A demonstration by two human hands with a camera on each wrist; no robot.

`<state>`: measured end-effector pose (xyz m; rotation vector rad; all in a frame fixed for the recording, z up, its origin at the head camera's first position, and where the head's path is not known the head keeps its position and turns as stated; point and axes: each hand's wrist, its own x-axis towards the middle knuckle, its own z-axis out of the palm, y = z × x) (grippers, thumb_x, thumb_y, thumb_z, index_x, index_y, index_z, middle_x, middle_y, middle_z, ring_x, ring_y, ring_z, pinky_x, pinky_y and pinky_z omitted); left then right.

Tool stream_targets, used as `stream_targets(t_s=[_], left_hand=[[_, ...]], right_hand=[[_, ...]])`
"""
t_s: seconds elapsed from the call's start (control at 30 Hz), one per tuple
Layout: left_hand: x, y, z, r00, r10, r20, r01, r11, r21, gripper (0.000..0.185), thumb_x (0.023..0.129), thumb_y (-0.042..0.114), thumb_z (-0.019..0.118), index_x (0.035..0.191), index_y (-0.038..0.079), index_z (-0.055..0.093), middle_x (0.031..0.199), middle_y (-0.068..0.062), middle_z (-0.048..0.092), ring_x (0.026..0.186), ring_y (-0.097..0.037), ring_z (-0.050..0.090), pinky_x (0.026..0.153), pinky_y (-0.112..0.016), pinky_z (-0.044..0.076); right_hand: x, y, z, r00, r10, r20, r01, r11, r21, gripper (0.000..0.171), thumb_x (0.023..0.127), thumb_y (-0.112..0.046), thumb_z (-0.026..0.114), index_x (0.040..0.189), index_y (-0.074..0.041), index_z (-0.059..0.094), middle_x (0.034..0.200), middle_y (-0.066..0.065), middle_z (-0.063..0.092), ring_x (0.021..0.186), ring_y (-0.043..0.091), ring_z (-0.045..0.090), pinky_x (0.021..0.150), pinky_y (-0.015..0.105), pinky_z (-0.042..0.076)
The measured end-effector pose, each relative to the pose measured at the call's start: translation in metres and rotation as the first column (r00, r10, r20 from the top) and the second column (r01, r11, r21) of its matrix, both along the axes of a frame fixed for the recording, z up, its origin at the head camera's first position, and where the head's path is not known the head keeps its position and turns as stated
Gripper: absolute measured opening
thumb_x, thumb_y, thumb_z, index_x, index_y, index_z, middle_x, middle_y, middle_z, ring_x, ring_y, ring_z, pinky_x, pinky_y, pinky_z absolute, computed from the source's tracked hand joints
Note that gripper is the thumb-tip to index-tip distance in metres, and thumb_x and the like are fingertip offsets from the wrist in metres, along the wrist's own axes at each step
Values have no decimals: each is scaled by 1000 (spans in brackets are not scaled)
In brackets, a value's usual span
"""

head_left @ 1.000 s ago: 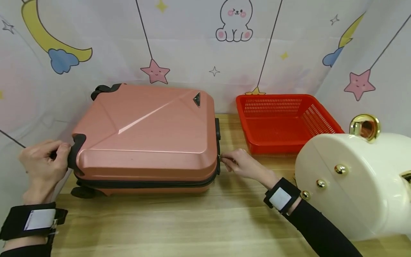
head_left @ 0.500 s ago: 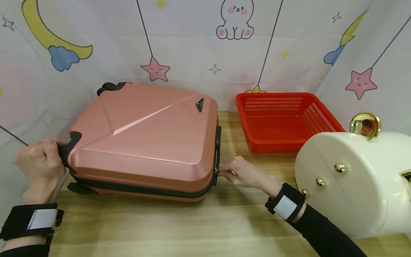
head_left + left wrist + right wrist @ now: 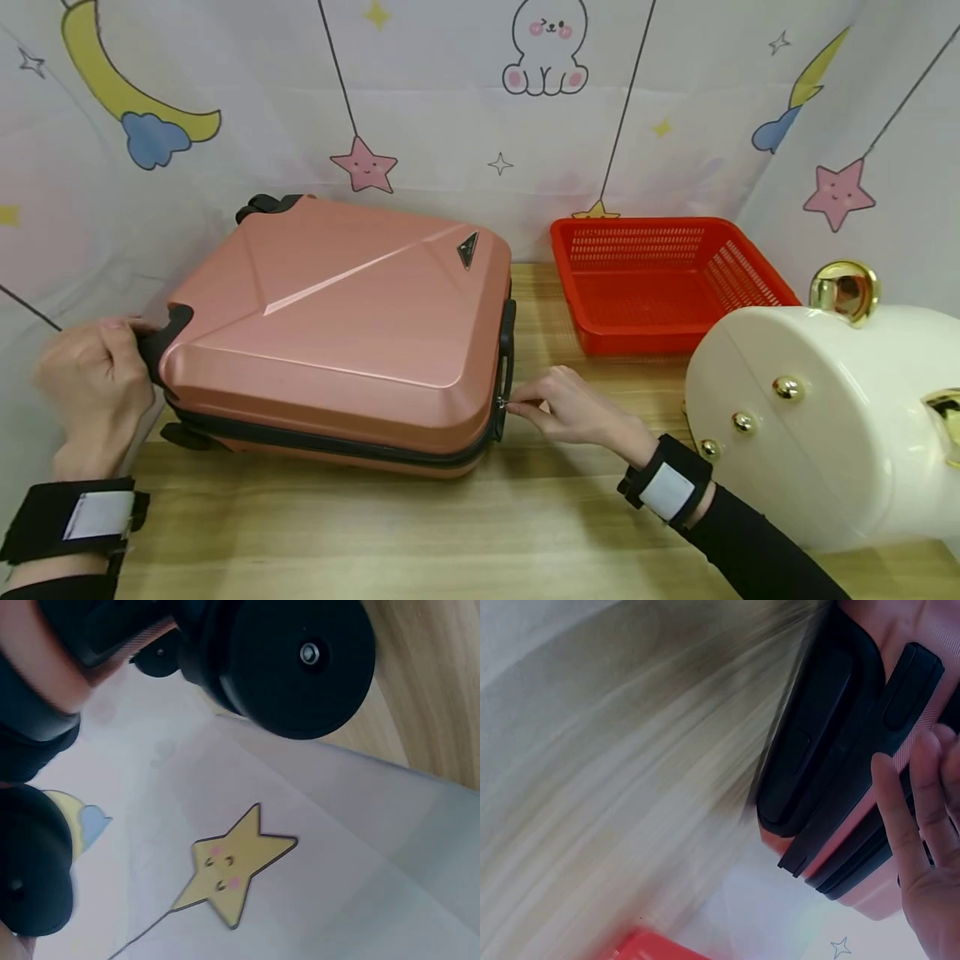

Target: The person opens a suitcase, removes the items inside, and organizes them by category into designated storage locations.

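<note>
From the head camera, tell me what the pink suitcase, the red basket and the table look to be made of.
Pink suitcase: hard moulded plastic shell, by the look; satin brushed sheen, crisp creases, black wheel probably plastic or rubber.
Red basket: plastic, likely; uniform glossy red, moulded slotted walls.
Table: pale wood grain, whether solid wood or laminate cannot be told.

Pink hard-shell suitcase lies flat on its side btwn my two hands, lid up, a bit skewed. Black zip band runs round the edge and looks shut along the front. Black corner guard and wheels sit at my left hand, which grips that corner. Black side handle sits just above my right hand, whose fingertips pinch the small metal zip pull at the near right corner.
</note>
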<state>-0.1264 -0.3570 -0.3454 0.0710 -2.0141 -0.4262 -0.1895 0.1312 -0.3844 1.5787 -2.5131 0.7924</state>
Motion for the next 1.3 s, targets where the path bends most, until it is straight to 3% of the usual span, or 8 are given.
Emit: stream_targets(t_s=[0.1, 0.2, 0.43, 0.53, 0.8, 1.0, 1.1, 1.3], left_hand=[[6, 29, 4, 991, -68, -117, 67, 998, -13, 48, 103, 29, 43, 99, -10, 70, 108, -29, 70, 106, -48, 62, 98, -32, 44], [12, 72, 5, 935, -263, -237, 224, 958, -178, 56, 102, 47, 48, 113, -4, 67, 123, -24, 65, 124, -41, 56, 116, -50, 34], [21, 158, -4, 839, -533, 113, 460, 581, -671, 67, 94, 64, 51, 139, 14, 60, 142, -15, 58, 132, -34, 51, 118, -59, 26], [22, 170, -6, 820, -526, 225, 510, 494, -704, 70, 89, 58, 63, 146, 18, 54, 150, -14, 53, 134, -32, 50, 112, -60, 30], [21, 178, -4, 771, -601, 211, 520, 403, -753, 41, 106, 32, 46, 145, 19, 54, 145, -12, 58, 129, -32, 56, 105, -59, 42], [30, 194, 4, 829, -399, 392, 535, 360, -764, 76, 93, 10, 64, 160, 19, 29, 165, -14, 31, 150, -31, 34, 114, -69, 29], [31, 201, 8, 849, -305, 432, 525, 379, -762, 96, 82, 19, 77, 161, 18, 22, 167, -18, 23, 153, -34, 27, 116, -70, 26], [24, 210, 5, 876, -370, 310, 461, 451, -764, 83, 74, 31, 72, 151, 26, 42, 153, -16, 47, 136, -36, 48, 105, -65, 41]], right_hand=[[2, 0, 0, 999, -50, -11, 50, 999, -4, 14, 93, -11, 68, 83, -13, 77, 66, -8, 63, 55, -3, 44, 53, 11, 32], [3, 0, 1, 998, -56, -9, 56, 998, -5, 14, 94, -11, 68, 82, -13, 76, 65, -9, 62, 55, -5, 43, 52, 11, 34], [3, 1, 1, 999, -51, 17, 51, 998, -32, 17, 94, -10, 68, 78, -15, 72, 63, -9, 60, 54, -6, 46, 54, 12, 41], [3, -2, 0, 999, -41, 25, 41, 998, -37, 17, 94, -11, 67, 79, -14, 73, 64, -9, 60, 55, -6, 46, 54, 11, 41], [3, -3, 1, 998, -20, 57, 22, 999, -40, 18, 94, -7, 66, 79, -13, 73, 64, -8, 60, 55, -6, 41, 52, 11, 36], [3, -3, 2, 999, -12, 31, 14, 998, -60, 16, 93, -5, 67, 80, -11, 76, 66, -4, 67, 57, -6, 45, 53, 11, 37], [4, -4, -1, 1000, -4, 23, 6, 997, -77, 18, 93, -4, 67, 78, -11, 74, 63, -6, 62, 56, -6, 42, 53, 10, 35], [15, -8, -10, 996, -3, -91, -8, 993, -119, 20, 90, -1, 68, 72, -11, 67, 59, -8, 52, 56, -4, 38, 53, 9, 29]])
